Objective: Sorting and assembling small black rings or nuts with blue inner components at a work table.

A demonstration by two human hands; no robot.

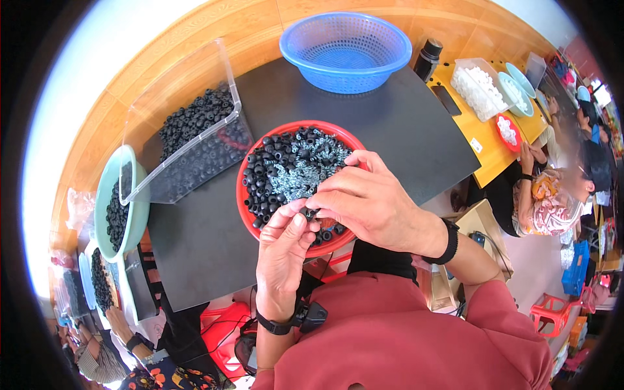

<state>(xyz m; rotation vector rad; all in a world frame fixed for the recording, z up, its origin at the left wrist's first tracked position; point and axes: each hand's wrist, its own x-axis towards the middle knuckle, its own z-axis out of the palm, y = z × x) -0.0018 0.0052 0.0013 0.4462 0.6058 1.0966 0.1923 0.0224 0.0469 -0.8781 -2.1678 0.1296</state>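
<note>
My left hand (283, 244) and my right hand (374, 207) meet over the near side of a red bowl (242, 198). Between their fingertips is a small black plastic part (311, 214), mostly covered by the fingers. The left thumb and fingers pinch it from below. From the right, my other thumb and forefinger close on the same spot; whether they also hold a spring cannot be made out. Inside the bowl, black ring-like plastic parts (259, 170) lie at the left, with a heap of small metal springs (296, 180) at the middle and far right.
A clear plastic bin (188, 170) of black parts stands left on the dark table (416, 140). Behind the bowl sits a blue perforated basket (344, 77). A green basin (138, 221) is at far left, near a co-worker's hand (120, 323). Another person (546, 201) works at the yellow table (484, 166).
</note>
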